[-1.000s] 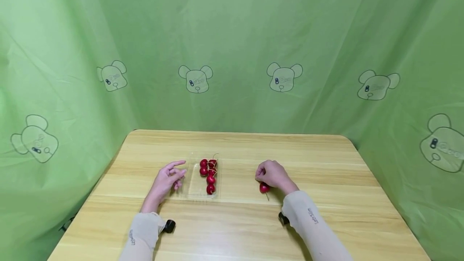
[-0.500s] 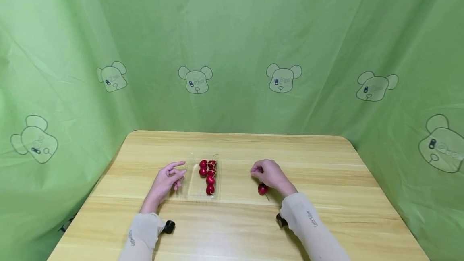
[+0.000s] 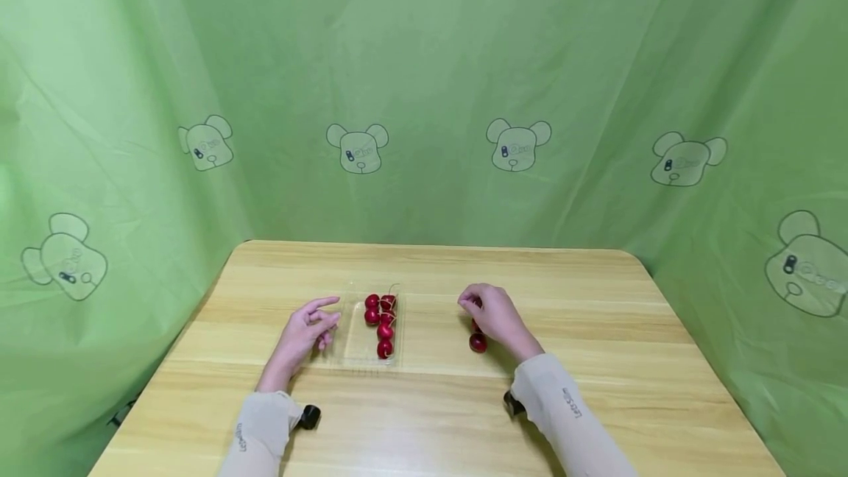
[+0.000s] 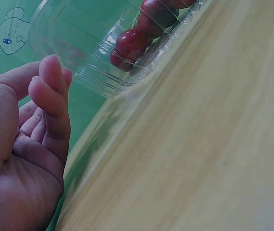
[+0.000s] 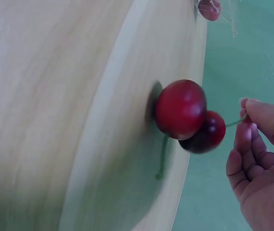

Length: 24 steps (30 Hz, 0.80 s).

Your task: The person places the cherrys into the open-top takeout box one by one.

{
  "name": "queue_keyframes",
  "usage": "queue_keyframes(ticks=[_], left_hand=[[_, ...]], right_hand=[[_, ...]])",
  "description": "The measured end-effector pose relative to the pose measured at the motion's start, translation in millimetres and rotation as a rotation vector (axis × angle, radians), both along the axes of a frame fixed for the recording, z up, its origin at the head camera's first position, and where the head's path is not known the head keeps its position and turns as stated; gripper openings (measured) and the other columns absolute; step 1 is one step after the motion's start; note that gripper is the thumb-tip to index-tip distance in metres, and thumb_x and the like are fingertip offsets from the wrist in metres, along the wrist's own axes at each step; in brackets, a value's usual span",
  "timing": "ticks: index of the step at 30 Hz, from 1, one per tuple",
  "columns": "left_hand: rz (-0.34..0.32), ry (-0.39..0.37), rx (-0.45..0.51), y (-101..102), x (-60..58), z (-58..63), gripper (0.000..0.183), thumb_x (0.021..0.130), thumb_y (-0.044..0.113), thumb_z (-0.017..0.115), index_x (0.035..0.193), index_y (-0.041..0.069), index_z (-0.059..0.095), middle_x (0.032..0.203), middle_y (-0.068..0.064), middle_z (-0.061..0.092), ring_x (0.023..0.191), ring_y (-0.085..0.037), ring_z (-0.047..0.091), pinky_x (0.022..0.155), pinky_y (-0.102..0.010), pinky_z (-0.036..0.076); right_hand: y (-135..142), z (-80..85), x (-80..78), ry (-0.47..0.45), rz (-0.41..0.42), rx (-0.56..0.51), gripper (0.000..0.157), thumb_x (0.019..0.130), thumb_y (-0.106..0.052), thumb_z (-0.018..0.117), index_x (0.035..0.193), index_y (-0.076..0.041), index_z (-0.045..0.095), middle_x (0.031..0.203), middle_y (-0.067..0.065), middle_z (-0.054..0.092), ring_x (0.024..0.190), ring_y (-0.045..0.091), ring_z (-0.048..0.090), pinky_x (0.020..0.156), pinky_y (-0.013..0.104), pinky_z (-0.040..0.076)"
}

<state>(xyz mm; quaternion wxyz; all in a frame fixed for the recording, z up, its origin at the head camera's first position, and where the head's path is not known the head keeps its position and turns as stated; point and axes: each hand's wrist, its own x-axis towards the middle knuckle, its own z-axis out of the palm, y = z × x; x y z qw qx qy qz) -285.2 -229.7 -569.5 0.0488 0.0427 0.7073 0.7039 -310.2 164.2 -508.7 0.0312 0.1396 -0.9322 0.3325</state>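
My right hand (image 3: pixel 495 313) pinches the thin green stem of a dark red cherry (image 5: pixel 211 134) between thumb and fingertip. In the right wrist view that cherry hangs just behind a larger cherry (image 5: pixel 181 109), which lies on the table with its stem pointing away. From the head, my hand partly hides the held cherry. At the left, my left hand (image 3: pixel 300 333) lies beside a clear plastic box (image 3: pixel 354 333), fingers loosely extended and holding nothing. Its fingertips are right at the box's left wall. Several cherries (image 3: pixel 386 330) fill the right side of the box, some with stems up.
The light wooden table (image 3: pixel 437 418) reaches back to a green curtain (image 3: pixel 437 94) printed with bear heads. Black wrist cameras, such as the left one (image 3: pixel 309 417), stick out under both cuffs. Bare tabletop lies between the box and the right hand.
My right hand has moved slightly left and lifted; a second cherry now shows beneath it, hanging from its fingers. The left hand and the box have stayed in place.
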Motion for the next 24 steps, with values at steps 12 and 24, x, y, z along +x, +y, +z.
queue_keyframes(ticks=[12, 24], left_hand=[[0.004, 0.002, 0.007, -0.5, -1.3, -1.2, 0.054, 0.098, 0.017, 0.072, 0.146, 0.001, 0.053, 0.088, -0.01, 0.072, 0.058, -0.009, 0.06, 0.049, -0.018, 0.05], [-0.007, 0.004, 0.005, -1.6, -2.0, -3.5, 0.056, 0.098, 0.017, 0.072, 0.147, 0.001, 0.052, 0.09, -0.014, 0.072, 0.058, -0.01, 0.06, 0.049, -0.019, 0.05]], right_hand=[[-5.3, 9.2, 0.7, -0.065, -0.064, -0.149, 0.007, 0.101, -0.017, 0.068, 0.099, -0.011, 0.071, 0.09, 0.003, 0.07, 0.081, 0.015, 0.063, 0.075, 0.028, 0.056], [-2.7, 11.6, 2.7, -0.079, -0.07, -0.273, 0.007, 0.095, -0.014, 0.076, 0.096, -0.009, 0.072, 0.088, 0.005, 0.073, 0.084, 0.024, 0.068, 0.072, 0.023, 0.056]])
